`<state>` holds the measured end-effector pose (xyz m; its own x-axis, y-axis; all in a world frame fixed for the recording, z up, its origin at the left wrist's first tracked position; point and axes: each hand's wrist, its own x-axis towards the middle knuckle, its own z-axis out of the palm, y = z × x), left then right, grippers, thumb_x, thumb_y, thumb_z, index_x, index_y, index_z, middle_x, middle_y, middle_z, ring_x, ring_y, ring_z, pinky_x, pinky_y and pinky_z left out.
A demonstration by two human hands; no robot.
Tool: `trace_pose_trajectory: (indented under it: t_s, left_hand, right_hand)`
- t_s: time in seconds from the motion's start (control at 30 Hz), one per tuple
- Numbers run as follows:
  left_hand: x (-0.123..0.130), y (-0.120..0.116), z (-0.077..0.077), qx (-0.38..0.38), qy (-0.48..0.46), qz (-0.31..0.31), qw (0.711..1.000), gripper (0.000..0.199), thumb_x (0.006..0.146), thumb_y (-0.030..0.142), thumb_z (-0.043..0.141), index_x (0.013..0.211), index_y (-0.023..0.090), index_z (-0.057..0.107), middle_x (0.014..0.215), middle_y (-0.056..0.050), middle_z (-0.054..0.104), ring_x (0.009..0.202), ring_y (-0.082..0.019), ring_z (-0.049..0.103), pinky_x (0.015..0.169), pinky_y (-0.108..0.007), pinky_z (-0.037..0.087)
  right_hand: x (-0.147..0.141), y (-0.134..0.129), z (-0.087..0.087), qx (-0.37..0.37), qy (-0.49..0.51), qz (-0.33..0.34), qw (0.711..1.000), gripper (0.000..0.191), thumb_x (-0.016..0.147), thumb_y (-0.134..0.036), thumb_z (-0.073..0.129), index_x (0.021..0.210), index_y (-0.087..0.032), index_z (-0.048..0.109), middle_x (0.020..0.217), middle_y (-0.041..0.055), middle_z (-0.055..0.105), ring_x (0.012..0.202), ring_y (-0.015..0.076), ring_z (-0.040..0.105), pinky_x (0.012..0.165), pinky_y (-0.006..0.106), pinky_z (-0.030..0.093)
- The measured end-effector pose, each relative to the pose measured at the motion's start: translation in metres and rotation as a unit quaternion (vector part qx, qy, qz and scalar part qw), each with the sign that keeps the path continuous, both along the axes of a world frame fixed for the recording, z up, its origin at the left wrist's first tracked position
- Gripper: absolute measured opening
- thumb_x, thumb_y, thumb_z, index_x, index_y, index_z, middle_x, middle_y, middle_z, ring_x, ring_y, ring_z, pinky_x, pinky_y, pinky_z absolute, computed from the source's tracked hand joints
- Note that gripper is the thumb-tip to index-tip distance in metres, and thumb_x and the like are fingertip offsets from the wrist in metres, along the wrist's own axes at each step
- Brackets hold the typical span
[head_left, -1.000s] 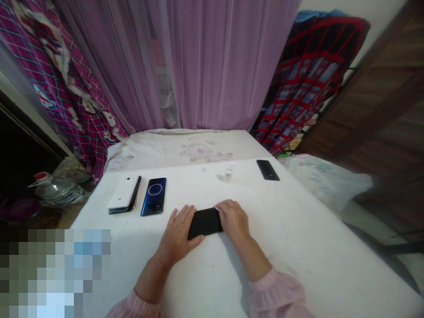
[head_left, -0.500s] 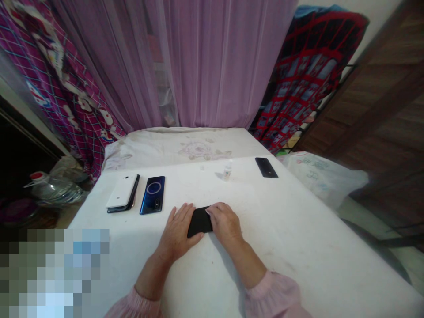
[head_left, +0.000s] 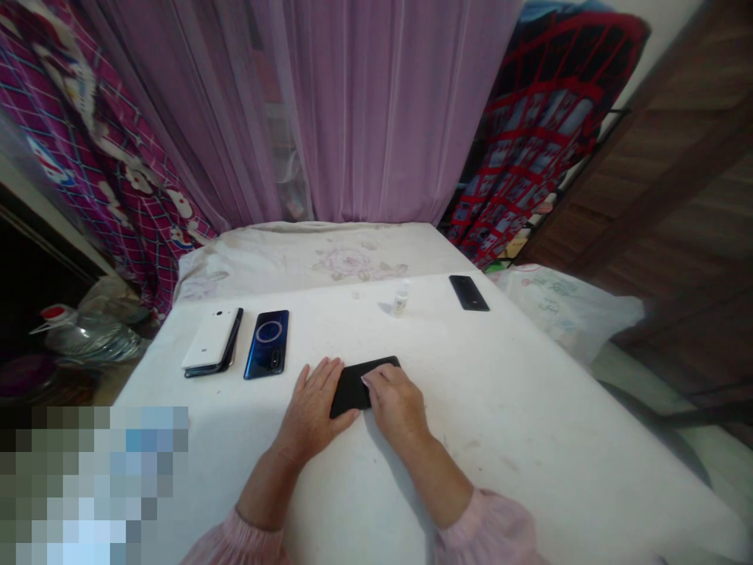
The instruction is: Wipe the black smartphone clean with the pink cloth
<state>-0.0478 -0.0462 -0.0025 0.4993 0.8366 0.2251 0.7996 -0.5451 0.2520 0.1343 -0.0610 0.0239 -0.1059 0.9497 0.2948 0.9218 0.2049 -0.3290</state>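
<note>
A black phone lies flat on the white-covered table, its plain dark face upward. My left hand grips its left end, fingers along the far edge and thumb along the near edge. Over the right part of the phone, my right hand is closed in a pinch with its fingertips on the surface. A tiny whitish bit shows at those fingertips, too small to name. Beyond the hands stands a small white bottle.
To the left lie a blue phone and a white phone stacked on a darker one. Another dark phone is at the right edge. Beside the table are a plastic bag and a large water bottle.
My right hand has slid a little left across the phone, so its far right corner now shows. My left hand keeps its grip. The whole view has shifted slightly.
</note>
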Motion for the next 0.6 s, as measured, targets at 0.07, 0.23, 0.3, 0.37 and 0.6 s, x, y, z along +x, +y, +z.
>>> trace_pose_trajectory:
  t_s: [0.07,0.23,0.3,0.37,0.6]
  left_hand:
    - [0.0,0.0,0.0,0.004,-0.002,0.0,1.0,0.069,0.087,0.045,0.055,0.144,0.015,0.033,0.145,-0.016,0.044,0.136,-0.032,0.036,0.112,-0.054,0.023]
    - [-0.001,0.0,0.001,-0.002,0.0,-0.001,1.0,0.069,0.087,0.047,0.055,0.143,0.014,0.033,0.145,-0.016,0.044,0.136,-0.032,0.036,0.112,-0.054,0.023]
    - [0.0,0.0,0.001,-0.002,0.0,-0.001,1.0,0.069,0.086,0.047,0.055,0.143,0.015,0.033,0.145,-0.016,0.044,0.136,-0.032,0.036,0.112,-0.054,0.023]
    - [0.0,0.0,0.001,-0.002,0.002,0.0,1.0,0.069,0.086,0.047,0.055,0.143,0.014,0.034,0.145,-0.016,0.043,0.136,-0.032,0.036,0.112,-0.054,0.024]
    - [0.0,0.0,0.001,0.005,0.0,-0.001,1.0,0.068,0.086,0.046,0.055,0.142,0.013,0.034,0.145,-0.017,0.044,0.136,-0.032,0.036,0.112,-0.054,0.024]
  right_hand:
    - [0.005,-0.001,0.0,0.0,0.01,-0.013,1.0,0.022,0.089,-0.017,0.052,0.093,-0.027,0.072,0.091,0.0016,0.068,0.086,0.0153,0.059,0.072,0.024,0.045]
    - [0.041,-0.001,-0.002,-0.004,0.03,-0.102,0.994,0.021,0.089,-0.019,0.053,0.093,-0.026,0.072,0.093,0.0018,0.068,0.086,0.0148,0.059,0.071,0.023,0.043]
    - [0.045,-0.002,-0.002,-0.009,0.029,-0.121,0.992,0.021,0.09,-0.019,0.053,0.093,-0.025,0.072,0.093,0.0021,0.068,0.086,0.0149,0.06,0.071,0.023,0.043]
    - [0.039,-0.003,-0.003,-0.013,0.022,-0.114,0.993,0.02,0.089,-0.018,0.054,0.093,-0.025,0.072,0.093,0.0022,0.068,0.086,0.0154,0.06,0.071,0.023,0.043]
    - [0.014,-0.011,-0.001,-0.001,0.023,-0.031,0.999,0.022,0.089,-0.017,0.052,0.094,-0.027,0.072,0.091,0.0014,0.068,0.086,0.0154,0.059,0.073,0.024,0.044]
